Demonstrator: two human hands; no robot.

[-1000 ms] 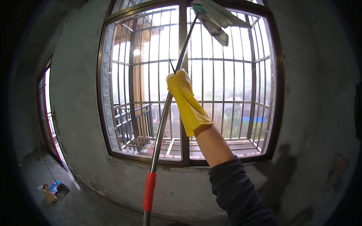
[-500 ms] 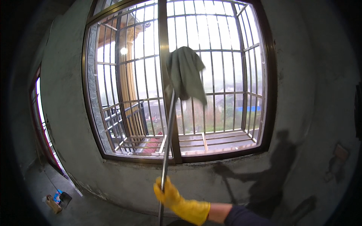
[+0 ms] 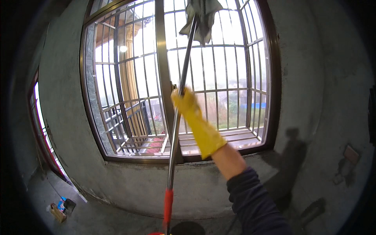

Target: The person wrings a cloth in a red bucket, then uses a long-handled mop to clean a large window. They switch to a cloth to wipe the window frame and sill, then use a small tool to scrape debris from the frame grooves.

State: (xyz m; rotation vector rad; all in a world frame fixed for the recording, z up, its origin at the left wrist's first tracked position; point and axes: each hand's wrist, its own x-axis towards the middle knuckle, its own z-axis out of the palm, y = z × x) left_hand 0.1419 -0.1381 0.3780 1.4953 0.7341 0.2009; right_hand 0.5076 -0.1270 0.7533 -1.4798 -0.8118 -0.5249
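Observation:
My right hand (image 3: 188,107), in a yellow rubber glove, is closed round a shiny metal pole (image 3: 173,156) about midway up. The pole rises at a slant in front of the window, and a red grip (image 3: 168,207) covers its lower part. Draped over the top end is a grey-green cloth (image 3: 204,23), against the upper part of the right window pane; the frame's top edge cuts it off. My left hand is out of view.
A dark metal window frame (image 3: 161,58) with bars outside fills the middle of the bare grey wall (image 3: 133,180). On the floor at lower left lie a dark dustpan (image 3: 69,205) and a brown object (image 3: 58,213). A dark round thing (image 3: 188,228) shows at the bottom edge.
My right hand has gone up with the pole, from below the sill to in front of the window. The cloth has risen up the right pane, and the red grip has come into view.

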